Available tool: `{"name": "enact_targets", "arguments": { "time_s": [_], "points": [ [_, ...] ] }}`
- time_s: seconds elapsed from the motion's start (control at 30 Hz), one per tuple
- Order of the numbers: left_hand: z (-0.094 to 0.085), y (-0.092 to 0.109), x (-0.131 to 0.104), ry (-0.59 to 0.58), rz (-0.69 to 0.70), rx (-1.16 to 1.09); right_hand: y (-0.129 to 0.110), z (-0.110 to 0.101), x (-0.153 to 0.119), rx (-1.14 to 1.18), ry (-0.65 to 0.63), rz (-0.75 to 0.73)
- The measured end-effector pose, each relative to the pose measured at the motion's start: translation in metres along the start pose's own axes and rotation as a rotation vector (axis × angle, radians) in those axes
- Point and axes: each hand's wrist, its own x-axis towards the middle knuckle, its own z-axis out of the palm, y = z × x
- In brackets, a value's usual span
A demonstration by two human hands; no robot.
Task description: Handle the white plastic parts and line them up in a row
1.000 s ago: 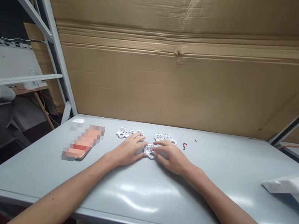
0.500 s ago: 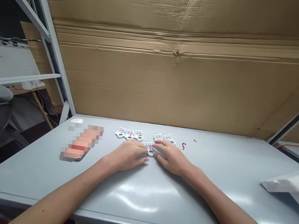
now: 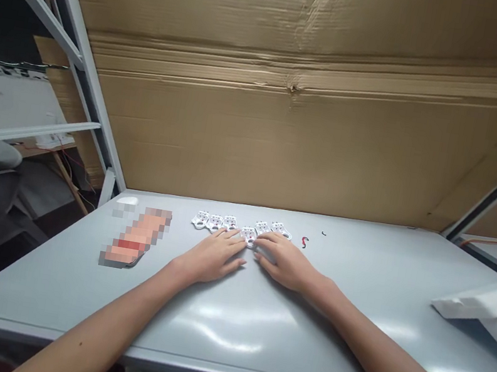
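A small white plastic part [image 3: 248,234] with a round ring at its near end lies flat on the table between my two hands. My left hand [image 3: 214,256] rests palm down with its fingers spread, their tips beside this part and in front of the row to the left. My right hand [image 3: 286,259] also lies palm down, fingers apart, the fingertips at the right edge of the same part. Three similar white parts [image 3: 215,224] stand in a row at the left. Two more white parts [image 3: 282,230] lie behind my right fingers, partly hidden.
On the grey table [image 3: 219,359] a blurred orange-pink, phone-like object [image 3: 139,237] lies left, near a small white object [image 3: 130,200]. A short red-and-black piece [image 3: 304,242] lies right. White foam-like pieces [image 3: 481,301] sit far right. A cardboard wall [image 3: 283,147] closes the back.
The middle white part has moved away from me, up to the row between the two groups. My left fingers have spread out and reached slightly forward; my right hand has barely shifted.
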Motion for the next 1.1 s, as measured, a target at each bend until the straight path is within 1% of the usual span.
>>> {"name": "enact_targets", "arguments": {
  "time_s": [0.17, 0.27, 0.37, 0.5, 0.7, 0.77, 0.87, 0.97, 1.03, 1.1],
  "points": [
    [0.005, -0.01, 0.001, -0.004, -0.037, -0.026, -0.002, 0.001, 0.0, -0.014, -0.005, -0.002],
    [0.006, -0.013, 0.001, -0.029, -0.079, -0.009, 0.0, 0.002, 0.0, -0.039, -0.014, 0.012],
    [0.006, -0.013, 0.003, -0.045, -0.109, -0.002, 0.002, 0.003, 0.0, -0.054, 0.001, 0.049],
    [0.009, -0.014, 0.004, -0.031, -0.112, -0.005, 0.003, 0.006, 0.0, -0.09, 0.031, 0.091],
    [0.013, -0.012, 0.004, -0.015, -0.118, 0.022, 0.011, 0.014, -0.003, -0.17, 0.002, 0.115],
    [0.01, -0.008, 0.003, 0.002, -0.096, 0.043, 0.01, 0.011, -0.003, -0.186, -0.016, 0.109],
    [0.002, 0.0, 0.002, 0.005, -0.025, 0.036, 0.001, 0.0, -0.002, -0.19, -0.064, 0.108],
    [-0.005, 0.005, 0.001, -0.01, 0.032, -0.001, -0.011, -0.011, 0.001, -0.194, -0.101, 0.168],
    [-0.007, 0.005, 0.001, -0.009, 0.035, -0.017, -0.014, -0.015, 0.002, -0.17, -0.079, 0.227],
    [-0.007, 0.005, 0.001, -0.006, 0.032, -0.034, -0.011, -0.013, 0.002, -0.14, -0.02, 0.265]
  ]
}}
